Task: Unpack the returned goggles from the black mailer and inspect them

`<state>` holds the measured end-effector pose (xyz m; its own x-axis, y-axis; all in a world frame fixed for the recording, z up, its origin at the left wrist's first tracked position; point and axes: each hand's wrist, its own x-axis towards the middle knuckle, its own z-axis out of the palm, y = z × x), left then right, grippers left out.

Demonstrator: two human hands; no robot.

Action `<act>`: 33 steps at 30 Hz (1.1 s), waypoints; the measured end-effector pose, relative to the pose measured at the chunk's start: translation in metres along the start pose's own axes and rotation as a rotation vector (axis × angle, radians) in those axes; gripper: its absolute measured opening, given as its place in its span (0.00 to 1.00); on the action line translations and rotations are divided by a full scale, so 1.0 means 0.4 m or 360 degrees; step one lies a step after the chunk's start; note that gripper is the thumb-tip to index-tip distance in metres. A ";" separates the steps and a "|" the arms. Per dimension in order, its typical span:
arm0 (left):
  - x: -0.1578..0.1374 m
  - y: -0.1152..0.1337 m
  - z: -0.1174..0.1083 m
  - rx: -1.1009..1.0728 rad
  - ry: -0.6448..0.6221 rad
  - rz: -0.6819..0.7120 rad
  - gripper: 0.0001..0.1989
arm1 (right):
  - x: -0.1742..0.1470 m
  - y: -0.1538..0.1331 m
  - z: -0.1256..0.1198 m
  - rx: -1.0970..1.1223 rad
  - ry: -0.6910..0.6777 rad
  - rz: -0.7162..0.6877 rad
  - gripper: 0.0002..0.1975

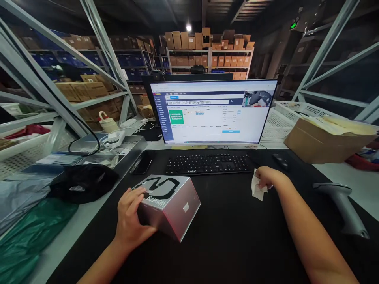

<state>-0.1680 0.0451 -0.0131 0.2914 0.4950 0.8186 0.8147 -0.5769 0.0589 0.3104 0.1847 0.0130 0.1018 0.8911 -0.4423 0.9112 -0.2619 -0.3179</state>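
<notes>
My left hand (132,217) grips the near left side of a silver and pinkish product box (180,209), thumb low and fingers on its top edge. The box is tilted over the black desk mat (225,244); its top bears black lettering, and a small white label is on one side. At the right, my right hand (266,176) has its fingers closed on a crumpled white piece of paper (258,190) by the right end of the black keyboard (207,162).
A monitor (213,114) stands behind the keyboard. A handheld barcode scanner (340,205) and a mouse (280,161) lie right, near a cardboard box (322,140). On the left are a phone (142,161), a metal tray (133,148), a black cloth item (85,181) and green plastic bags (38,232).
</notes>
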 end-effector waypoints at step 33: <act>-0.070 0.061 0.057 0.0632 -0.0112 0.0278 0.20 | -0.173 -0.299 0.374 0.1830 -0.0839 -0.0843 0.24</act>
<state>-0.1448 0.0319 -0.0473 0.4641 0.4633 0.7550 0.8757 -0.3681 -0.3124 0.1345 0.0991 -0.0439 -0.5499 0.8022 -0.2326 -0.0749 -0.3247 -0.9429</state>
